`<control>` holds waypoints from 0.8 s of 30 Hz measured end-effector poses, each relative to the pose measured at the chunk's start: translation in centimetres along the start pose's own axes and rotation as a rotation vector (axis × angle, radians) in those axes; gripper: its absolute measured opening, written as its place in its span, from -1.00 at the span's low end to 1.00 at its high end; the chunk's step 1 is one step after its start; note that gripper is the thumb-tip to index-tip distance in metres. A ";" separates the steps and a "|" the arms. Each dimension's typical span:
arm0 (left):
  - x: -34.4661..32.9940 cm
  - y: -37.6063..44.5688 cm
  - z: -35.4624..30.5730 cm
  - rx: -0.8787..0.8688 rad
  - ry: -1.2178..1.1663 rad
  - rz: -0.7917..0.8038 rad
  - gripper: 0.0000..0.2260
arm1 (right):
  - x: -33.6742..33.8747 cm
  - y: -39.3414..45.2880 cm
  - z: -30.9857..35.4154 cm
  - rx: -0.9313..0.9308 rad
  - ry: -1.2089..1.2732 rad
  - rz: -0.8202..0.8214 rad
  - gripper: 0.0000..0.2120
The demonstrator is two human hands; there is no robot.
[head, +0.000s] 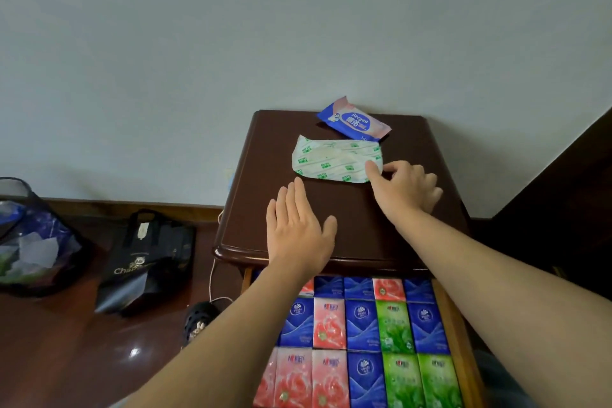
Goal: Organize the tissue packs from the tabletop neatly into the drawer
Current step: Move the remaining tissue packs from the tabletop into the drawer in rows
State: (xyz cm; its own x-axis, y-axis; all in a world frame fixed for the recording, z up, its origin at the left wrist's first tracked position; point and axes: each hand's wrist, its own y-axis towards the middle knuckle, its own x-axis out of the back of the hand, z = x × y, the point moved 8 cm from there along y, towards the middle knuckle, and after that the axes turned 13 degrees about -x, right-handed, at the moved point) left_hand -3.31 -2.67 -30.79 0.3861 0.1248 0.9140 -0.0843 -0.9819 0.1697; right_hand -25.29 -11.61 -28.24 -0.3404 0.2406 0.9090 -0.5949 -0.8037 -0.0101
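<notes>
Tissue packs: white-and-green pack (334,161) flat on dark bench (414,209), blue pack (352,121) just behind. Right hand (402,189) at white pack's right end, fingers curled, thumb touching; grip not discernible. Left hand (298,232) spread flat above bench. Open drawer (458,334) below, filled with rows of blue, pink, green packs (362,325).

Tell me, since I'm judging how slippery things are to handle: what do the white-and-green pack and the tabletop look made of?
The white-and-green pack looks like thin, soft plastic film with a fairly matte print; it lies slack and creased, with crimped ends. The tabletop looks like dark wood, or a wood veneer, under a smooth semi-gloss finish, with a moulded front edge catching the light.
</notes>
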 end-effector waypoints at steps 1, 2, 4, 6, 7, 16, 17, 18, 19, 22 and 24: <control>0.1 0.0 0.0 -0.001 -0.001 -0.011 -0.22 | -0.1 0.2 0.2 0.015 -0.006 0.000 -0.50; 0.2 0.0 -0.1 -0.003 -0.006 -0.022 -0.21 | -0.2 0.3 0.2 0.032 -0.002 0.003 -0.57; 0.5 -0.1 -0.3 -0.003 -0.038 -0.040 -0.18 | 0.0 0.2 -0.1 0.065 0.027 0.024 -0.67; 1.3 -0.2 -0.3 0.016 -0.168 -0.061 -0.16 | 0.5 -0.6 -0.9 0.092 0.067 0.077 -0.74; 1.8 -0.3 -0.2 0.042 -0.258 -0.080 -0.16 | 0.8 -1.3 -1.6 0.099 0.080 0.107 -0.78; 4.3 -9.5 -1.9 0.210 -0.921 -0.367 -0.59 | 6.1 -10.9 -10.4 0.104 0.580 0.294 -0.87; 4.0 -10.8 -2.2 0.223 -0.965 -0.372 -0.61 | 6.2 -11.9 -11.5 0.075 0.620 0.333 -0.88; 3.4 -12.1 -2.5 0.244 -1.017 -0.358 -0.62 | 6.1 -12.9 -12.6 0.039 0.651 0.384 -0.89; 2.7 -13.5 -2.6 0.273 -1.064 -0.333 -0.62 | 5.7 -13.7 -13.8 -0.004 0.679 0.442 -0.89; 0.3 -17.0 -2.7 0.387 -1.129 -0.222 -0.62 | 3.6 -16.0 -17.6 -0.188 0.706 0.594 -0.89; -1.0 -18.6 -2.6 0.448 -1.085 -0.171 -0.61 | 2.2 -17.0 -19.9 -0.315 0.703 0.637 -0.87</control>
State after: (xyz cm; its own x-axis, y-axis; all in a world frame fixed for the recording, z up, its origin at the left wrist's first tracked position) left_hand -4.53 15.86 -33.92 0.9564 0.2848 0.0650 0.2895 -0.9537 -0.0819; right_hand -30.37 13.43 -34.30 -0.9559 0.1637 0.2437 -0.2825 -0.7384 -0.6123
